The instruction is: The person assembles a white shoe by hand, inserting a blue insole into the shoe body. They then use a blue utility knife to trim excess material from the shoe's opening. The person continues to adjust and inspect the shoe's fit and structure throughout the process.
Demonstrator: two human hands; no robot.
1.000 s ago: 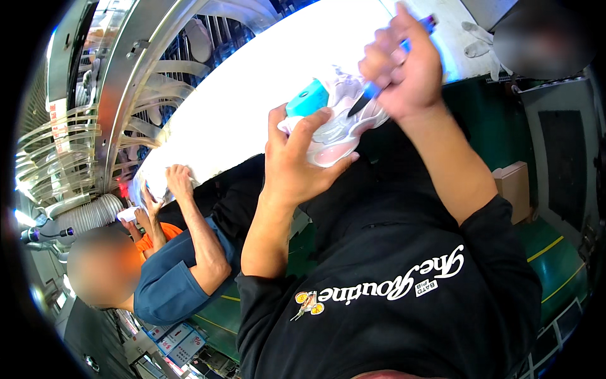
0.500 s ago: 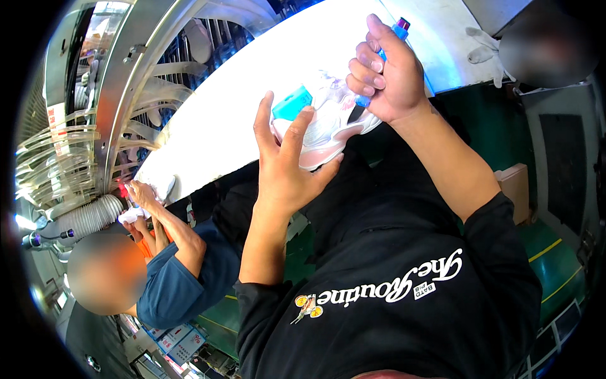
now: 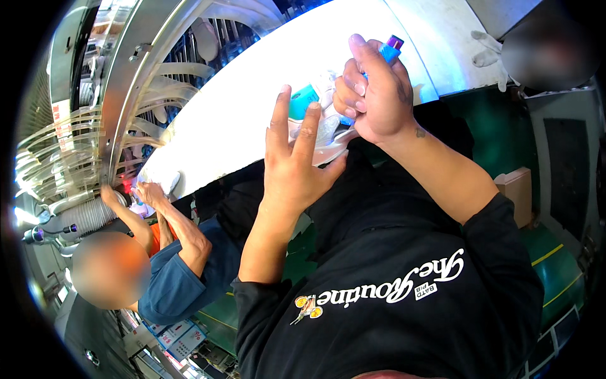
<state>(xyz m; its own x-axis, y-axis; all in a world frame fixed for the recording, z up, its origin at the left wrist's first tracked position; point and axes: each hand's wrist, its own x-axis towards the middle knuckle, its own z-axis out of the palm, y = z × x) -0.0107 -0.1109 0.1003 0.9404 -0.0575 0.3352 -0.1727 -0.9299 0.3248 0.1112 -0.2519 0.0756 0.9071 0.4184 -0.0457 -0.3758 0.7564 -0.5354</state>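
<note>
My left hand (image 3: 293, 158) is around a white and pale pink shoe (image 3: 328, 129) at the near edge of the white table, thumb on the near side and fingers spread over it. A teal patch (image 3: 303, 102) shows at the shoe, beyond my left fingertips. My right hand (image 3: 380, 95) is closed in a fist on a blue-handled tool (image 3: 390, 52) with a purple end pointing up and away. The tool's lower end is hidden behind my right hand, close over the shoe. That hand also covers the shoe's right part.
The white table (image 3: 246, 126) runs from far right to near left. Behind it stands a metal frame with clear curved strips (image 3: 167, 95). At left a co-worker's hands (image 3: 150, 192) are over the table end. At right is a white glove (image 3: 487, 50); a cardboard box (image 3: 516, 196) stands lower.
My right hand has come down and left with the tool, over the shoe. My left hand has shifted slightly right. One of the co-worker's hands has moved out to the left.
</note>
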